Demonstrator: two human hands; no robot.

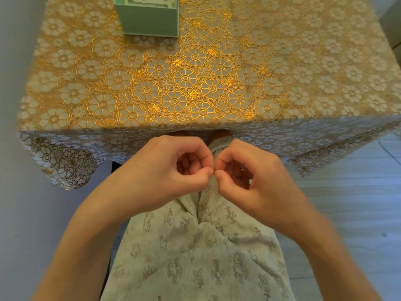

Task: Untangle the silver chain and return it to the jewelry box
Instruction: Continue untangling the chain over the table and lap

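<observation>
My left hand (pixel 173 168) and my right hand (pixel 247 172) meet fingertip to fingertip above my lap, just in front of the table's near edge. Each hand has its thumb and forefinger pinched together, the other fingers curled in. Only a tiny glint shows between the pinched tips; the silver chain itself is too thin to make out. The pale green jewelry box (pixel 149 20) stands open at the far side of the table, left of centre, with small silver pieces on its white insert.
A table covered by a gold floral lace cloth (pixel 195 83) fills the upper view; the cloth hangs over the near edge. My legs in patterned light trousers (pixel 195 257) are below. A pale floor lies to both sides.
</observation>
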